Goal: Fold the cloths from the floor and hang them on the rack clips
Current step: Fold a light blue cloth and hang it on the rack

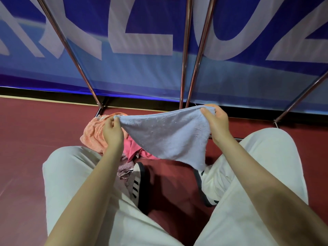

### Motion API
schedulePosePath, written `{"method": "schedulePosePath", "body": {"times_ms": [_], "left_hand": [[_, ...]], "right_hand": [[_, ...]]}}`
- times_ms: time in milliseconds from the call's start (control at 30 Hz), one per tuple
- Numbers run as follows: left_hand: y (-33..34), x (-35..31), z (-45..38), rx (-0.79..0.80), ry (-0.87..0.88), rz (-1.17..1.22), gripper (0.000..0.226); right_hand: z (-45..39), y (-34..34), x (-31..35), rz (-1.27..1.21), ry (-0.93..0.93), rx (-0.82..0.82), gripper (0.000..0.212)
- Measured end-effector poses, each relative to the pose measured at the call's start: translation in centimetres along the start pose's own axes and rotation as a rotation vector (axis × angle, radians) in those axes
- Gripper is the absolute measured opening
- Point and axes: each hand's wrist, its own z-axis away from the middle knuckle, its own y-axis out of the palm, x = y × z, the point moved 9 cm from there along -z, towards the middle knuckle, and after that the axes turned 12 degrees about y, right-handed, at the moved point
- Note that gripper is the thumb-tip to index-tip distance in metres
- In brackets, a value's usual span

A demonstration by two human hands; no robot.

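left hand point(113, 130) grip pinches one top corner of the blue cloth point(170, 137), right hand point(216, 121) grip clamps the other. cloth hangs mid-frame above the floor point(35, 132). orange cloth point(94, 134) and pink cloth point(136, 150) piled lower left of it, by the rack legs point(184, 68).

Blue banner point(159, 71) with big white letters along far edge of dark red floor point(35, 132). White trousers point(71, 174), knees bent. Two white sneakers with black stripes point(137, 185) planted on floor between legs.
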Motion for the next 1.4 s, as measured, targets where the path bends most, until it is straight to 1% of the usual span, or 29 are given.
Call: {"method": "schedulePosePath", "body": {"times_ms": [100, 200, 367, 500, 600, 733, 867, 1000, 1100, 1167, 1267, 1300, 1333, 1400], "left_hand": [[0.9, -0.8, 0.3, 0.028, 0.007, 0.066, 0.018], [1.3, -1.2, 0.4, 0.028, 0.037, 0.075, 0.017], [1.9, -2.0, 0.3, 0.031, 0.082, 0.096, 0.020], [2.1, -3.0, 0.1, 0.046, 0.197, 0.050, 0.018], [1.9, -3.3, 0.1, 0.035, 0.231, 0.020, 0.018], [1.5, -3.3, 0.0, 0.021, 0.236, -0.034, 0.020], [1.8, -3.5, 0.5, 0.062, 0.223, -0.089, 0.019], [1.8, -3.9, 0.8, 0.038, 0.196, -0.107, 0.023], [1.4, -4.6, 0.5, 0.002, 0.199, -0.119, 0.025], [0.9, -5.3, 0.1, 0.001, 0.255, -0.172, 0.024], [1.0, -6.3, -0.2, 0.072, 0.404, -0.343, 0.024], [1.1, -6.2, -0.3, 0.080, 0.420, -0.386, 0.025], [1.0, -5.8, -0.6, 0.074, 0.410, -0.383, 0.026], [0.9, -5.3, -0.8, 0.052, 0.362, -0.275, 0.024]], "right_hand": [[-0.2, -0.3, 0.0, -0.017, 0.010, -0.010, 0.012], [-0.3, -0.5, -0.1, -0.015, 0.012, -0.006, 0.013], [-0.3, -0.6, -0.3, -0.007, 0.007, -0.001, 0.014], [-0.3, -0.7, -0.5, 0.007, 0.014, -0.007, 0.012], [-0.3, -0.4, -0.6, -0.005, 0.018, -0.003, 0.014], [-0.2, -0.3, -0.8, 0.004, 0.025, -0.007, 0.014], [-0.3, -0.2, -0.9, 0.016, 0.030, 0.002, 0.010], [-0.4, -0.2, -0.9, 0.015, 0.027, -0.010, 0.007], [-0.5, -0.8, -0.8, 0.019, 0.002, -0.051, 0.006], [-0.7, -1.3, -0.8, 0.043, -0.015, -0.093, 0.006], [-1.0, -1.7, -0.9, 0.060, -0.022, -0.139, 0.007], [-1.0, -1.7, -1.0, 0.065, -0.022, -0.146, 0.005], [-1.1, -1.7, -1.0, 0.074, -0.020, -0.149, 0.003], [-1.1, -1.5, -1.1, 0.090, -0.025, -0.140, 0.003]]}}
